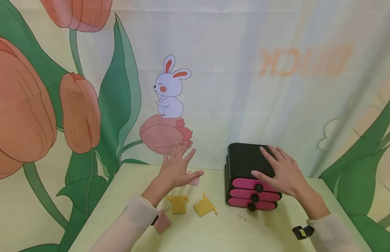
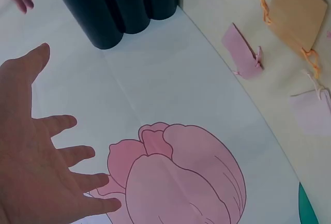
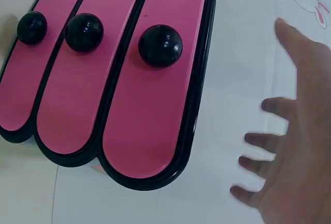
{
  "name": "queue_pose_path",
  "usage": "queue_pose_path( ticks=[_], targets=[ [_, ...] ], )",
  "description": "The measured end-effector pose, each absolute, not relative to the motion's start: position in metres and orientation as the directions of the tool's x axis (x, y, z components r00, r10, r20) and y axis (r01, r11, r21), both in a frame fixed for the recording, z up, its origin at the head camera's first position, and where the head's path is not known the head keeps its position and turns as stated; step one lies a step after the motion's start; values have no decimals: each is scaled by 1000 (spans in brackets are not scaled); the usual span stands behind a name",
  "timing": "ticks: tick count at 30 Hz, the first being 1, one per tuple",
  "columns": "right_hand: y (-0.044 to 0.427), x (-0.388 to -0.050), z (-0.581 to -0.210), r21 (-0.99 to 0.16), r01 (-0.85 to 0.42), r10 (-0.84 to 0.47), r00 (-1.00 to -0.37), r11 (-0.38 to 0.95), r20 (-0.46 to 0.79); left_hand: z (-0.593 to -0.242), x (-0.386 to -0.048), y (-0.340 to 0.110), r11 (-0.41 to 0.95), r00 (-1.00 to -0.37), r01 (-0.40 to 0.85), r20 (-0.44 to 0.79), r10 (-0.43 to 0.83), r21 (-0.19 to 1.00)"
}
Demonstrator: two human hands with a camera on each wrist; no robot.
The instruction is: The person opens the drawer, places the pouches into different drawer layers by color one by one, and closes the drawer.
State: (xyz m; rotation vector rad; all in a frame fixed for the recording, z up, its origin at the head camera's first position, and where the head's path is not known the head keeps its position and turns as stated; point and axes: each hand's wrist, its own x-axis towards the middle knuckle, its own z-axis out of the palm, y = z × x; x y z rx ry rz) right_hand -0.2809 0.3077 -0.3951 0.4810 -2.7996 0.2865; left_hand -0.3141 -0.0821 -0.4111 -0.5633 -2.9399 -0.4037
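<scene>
A black box with three stacked pink drawers [image 1: 254, 161] stands at the back right of the table; its round black knobs [image 3: 160, 46] face the front, and all drawers look closed. My right hand [image 1: 284, 171] is spread over the box's right side, and in the right wrist view the hand [image 3: 300, 131] shows a gap from it. My left hand [image 1: 176, 169] hovers with spread fingers over the table's back part, holding nothing; the left wrist view shows that hand [image 2: 46, 141] against the curtain. Below it lie two yellow pouches [image 1: 178, 204] [image 1: 204, 207] and a pink pouch [image 1: 162, 222].
Another pink pouch [image 1: 194, 179] lies near the back edge, partly hidden by my left hand. Small dark marks [image 1: 242, 217] show on the pale table [image 1: 232, 234] before the box. A curtain [image 1: 213, 87] printed with tulips and a rabbit hangs right behind the table.
</scene>
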Motion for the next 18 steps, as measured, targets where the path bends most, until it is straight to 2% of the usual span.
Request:
queue_pose_path(
  ticks=[8,14,18],
  targets=[
    [319,-279,-387,-212,-449,-341,-849,868,404,-404,-315,-70,890,-913,398,185,363,222],
    [327,-282,-390,-322,-454,-324,-865,831,382,-406,-300,-54,848,-857,488,299,420,208],
    [336,-293,-395,-421,-416,-272,-892,806,362,-410,-283,-34,787,-818,554,357,452,272]
  ],
)
